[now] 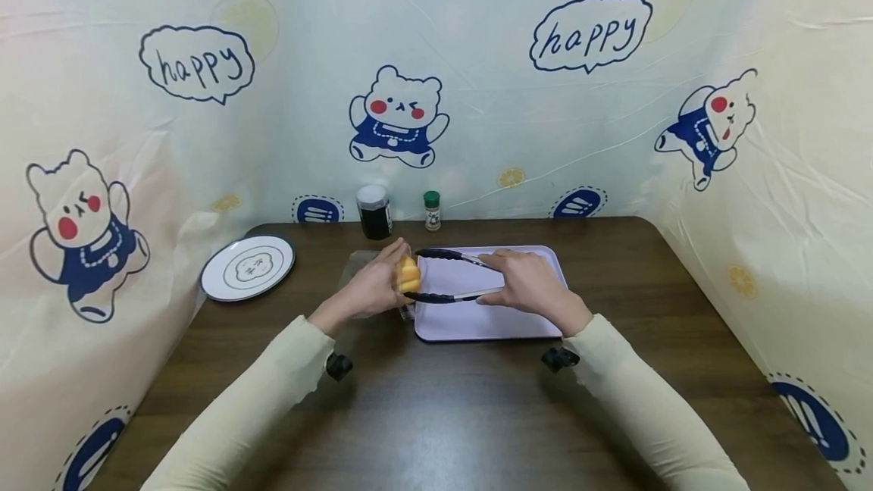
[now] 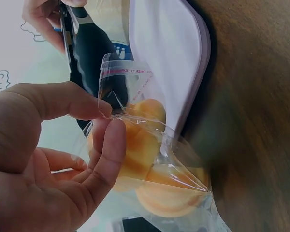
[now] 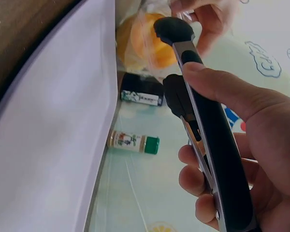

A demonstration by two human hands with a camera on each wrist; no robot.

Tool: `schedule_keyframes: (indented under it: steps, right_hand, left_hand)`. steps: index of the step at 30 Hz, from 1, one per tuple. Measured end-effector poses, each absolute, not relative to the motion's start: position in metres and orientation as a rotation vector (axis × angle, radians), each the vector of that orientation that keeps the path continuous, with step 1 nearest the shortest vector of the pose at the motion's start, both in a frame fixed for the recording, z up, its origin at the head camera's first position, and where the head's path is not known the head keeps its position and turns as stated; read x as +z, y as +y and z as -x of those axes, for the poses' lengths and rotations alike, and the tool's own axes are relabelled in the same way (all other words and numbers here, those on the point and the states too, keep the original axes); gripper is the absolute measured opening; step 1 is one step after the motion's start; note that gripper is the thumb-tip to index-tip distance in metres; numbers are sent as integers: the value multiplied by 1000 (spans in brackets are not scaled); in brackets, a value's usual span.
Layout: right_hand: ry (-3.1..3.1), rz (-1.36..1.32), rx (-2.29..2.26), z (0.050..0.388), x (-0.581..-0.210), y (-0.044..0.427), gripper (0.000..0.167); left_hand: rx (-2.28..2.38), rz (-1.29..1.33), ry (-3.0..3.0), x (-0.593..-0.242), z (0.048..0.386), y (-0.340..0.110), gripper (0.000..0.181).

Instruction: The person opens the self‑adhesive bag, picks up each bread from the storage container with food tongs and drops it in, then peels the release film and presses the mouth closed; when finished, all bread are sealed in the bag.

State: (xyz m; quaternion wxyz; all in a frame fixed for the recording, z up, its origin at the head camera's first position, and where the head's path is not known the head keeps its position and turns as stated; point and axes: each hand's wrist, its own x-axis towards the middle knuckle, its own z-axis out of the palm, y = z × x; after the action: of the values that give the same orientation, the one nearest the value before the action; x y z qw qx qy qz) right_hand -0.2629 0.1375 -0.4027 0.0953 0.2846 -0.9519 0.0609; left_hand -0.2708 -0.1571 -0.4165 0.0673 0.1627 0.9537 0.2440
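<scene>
My left hand point(image 1: 368, 285) pinches the edge of a clear plastic bag point(image 2: 117, 77) between thumb and fingers. Inside the bag lie several golden bread rolls point(image 2: 141, 145), seen through the film in the left wrist view. My right hand point(image 1: 539, 286) grips a pair of black and silver tongs point(image 3: 215, 145), thumb on one arm and fingers round the other. Spread apart, the black tong tips point left, close to the bag's opening and the bread. Whether they touch a roll I cannot tell. Beneath the tongs lies a pale lilac tray point(image 1: 477, 324).
At the back of the brown wooden table point(image 1: 436, 415) stand a dark jar with a white lid point(image 1: 374, 214) and a small green-capped shaker point(image 1: 432, 212). A white plate with a dark rim point(image 1: 221, 279) sits at the left edge. Printed cloth hangs behind the table.
</scene>
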Motion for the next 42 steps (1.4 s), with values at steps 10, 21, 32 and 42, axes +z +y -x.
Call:
schedule_keyframes:
  steps: [10, 21, 32, 42]
  right_hand:
    - [-2973, -679, 396, 269, -399, 166, 81]
    - [-3052, -331, 583, 276, -398, 206, 83]
    - [-3100, 6, 632, 289, -412, 259, 92]
    - [-3170, 147, 623, 298, -431, 299, 96]
  left_hand:
    - [779, -436, 2843, -417, 271, -160, 100]
    - [790, -425, 2831, -415, 271, -161, 99]
    - [803, -438, 2833, -415, 271, -162, 95]
    - [814, -379, 2814, -413, 272, -162, 97]
